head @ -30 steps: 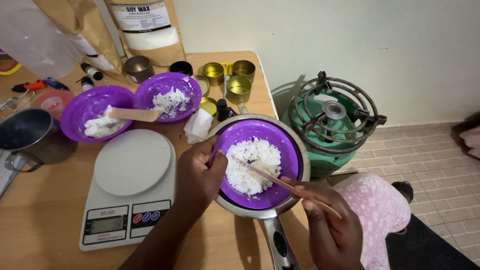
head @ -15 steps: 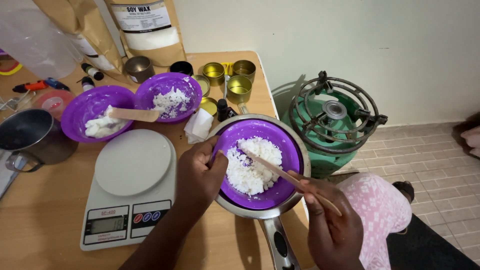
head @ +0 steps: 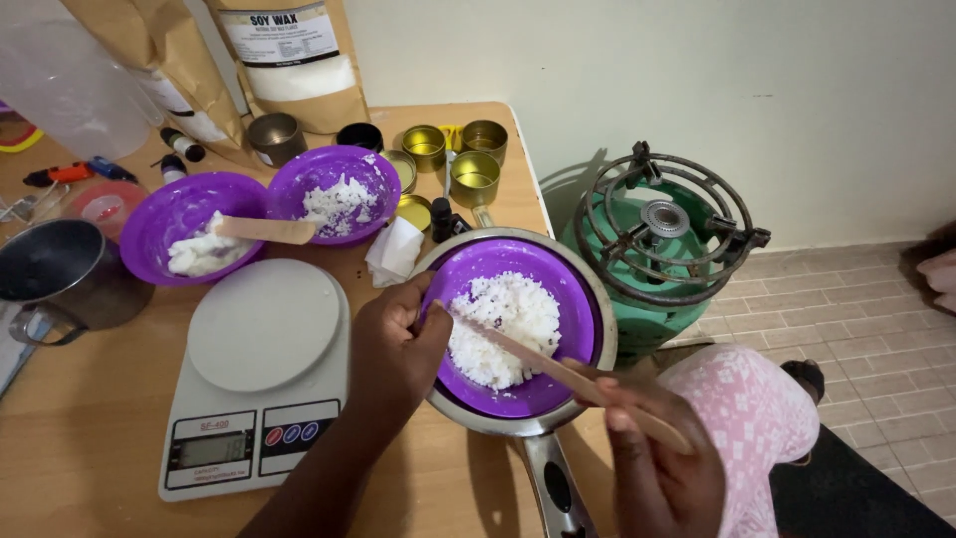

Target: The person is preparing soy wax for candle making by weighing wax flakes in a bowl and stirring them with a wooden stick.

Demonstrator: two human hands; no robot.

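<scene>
Wooden table [head: 90,438], white kitchen scale [head: 261,374], two purple bowls [head: 184,224], steel cup [head: 55,274], gold tins [head: 473,177], brown bags [head: 294,60]

Bright, even indoor light from above — soft shadows fall right of the green gas burner [head: 657,249]. Mild glare on the round gold tins [head: 453,159]; frame edges bow slightly, focus sharp throughout.

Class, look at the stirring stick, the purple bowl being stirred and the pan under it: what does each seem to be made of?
Stirring stick: pale, matt, flat; likely wood. Purple bowl: uniform glossy colour, probably plastic. Pan: grey reflective rim, apparently metal.
</scene>
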